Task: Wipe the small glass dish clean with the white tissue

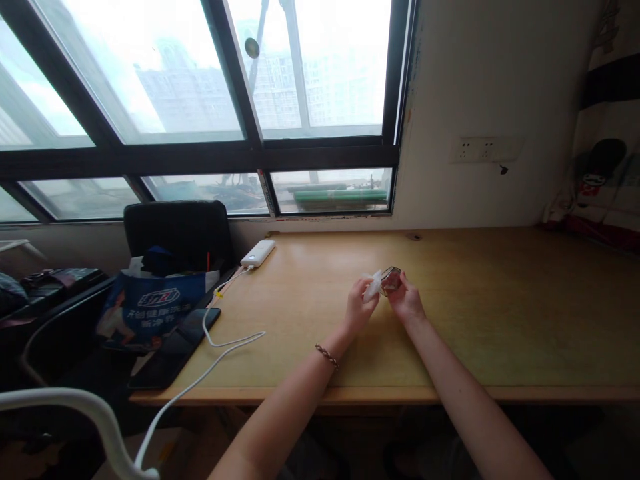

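Observation:
Over the middle of the wooden table (pixel 310 320), both hands are close together. My left hand (pixel 359 305) pinches a crumpled white tissue (pixel 373 287), which reaches to the left side of the glasses. My right hand (pixel 407 301) is closed on what look like thin-rimmed glasses (pixel 391 281), with a dark angular rim and a see-through lens. Fingers and tissue hide part of the glasses, so their temples cannot be made out. A braided bracelet (pixel 327 357) circles my left wrist.
A white power bank (pixel 259 253) lies at the table's back left, with a white cable (pixel 210 333) running from it. A dark tablet-like slab (pixel 175 350) overlaps the left edge. Beyond it are a blue bag (pixel 150 310) and black chair (pixel 177 230).

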Demonstrator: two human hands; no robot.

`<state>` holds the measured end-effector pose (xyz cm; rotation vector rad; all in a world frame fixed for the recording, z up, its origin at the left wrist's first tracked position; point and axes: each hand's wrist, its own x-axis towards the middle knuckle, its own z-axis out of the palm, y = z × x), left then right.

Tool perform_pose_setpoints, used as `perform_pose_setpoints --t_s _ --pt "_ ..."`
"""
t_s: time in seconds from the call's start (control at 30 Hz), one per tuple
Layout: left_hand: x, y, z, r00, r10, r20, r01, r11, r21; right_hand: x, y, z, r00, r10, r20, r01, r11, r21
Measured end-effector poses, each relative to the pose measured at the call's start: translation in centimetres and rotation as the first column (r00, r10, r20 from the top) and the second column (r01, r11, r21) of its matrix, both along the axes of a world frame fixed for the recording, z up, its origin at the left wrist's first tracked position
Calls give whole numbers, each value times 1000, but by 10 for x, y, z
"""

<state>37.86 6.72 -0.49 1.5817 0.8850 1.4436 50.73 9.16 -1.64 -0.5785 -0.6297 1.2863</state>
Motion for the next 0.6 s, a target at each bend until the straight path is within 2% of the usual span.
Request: perform_pose_setpoints --t_s 0.1,0.17,0.3,0.4,0.6 --pt "4 -11 5 973 24 -228 30 973 228 -2 -3 2 995 63 -76 -65 998 -16" --pt "4 -14 9 935 57 -350 67 941 333 -3 -5 5 987 97 -126 -101 995 -27" --pt "3 -15 15 889 59 -454 149 900 410 -7 -11 10 979 152 -140 -164 983 -80" --pt "3 -16 18 899 41 -436 138 918 371 -12 -13 10 986 142 -91 -151 984 -98" --pt "4 -18 25 975 -9 -223 66 966 251 -22 -16 8 996 90 -20 -92 990 -109"
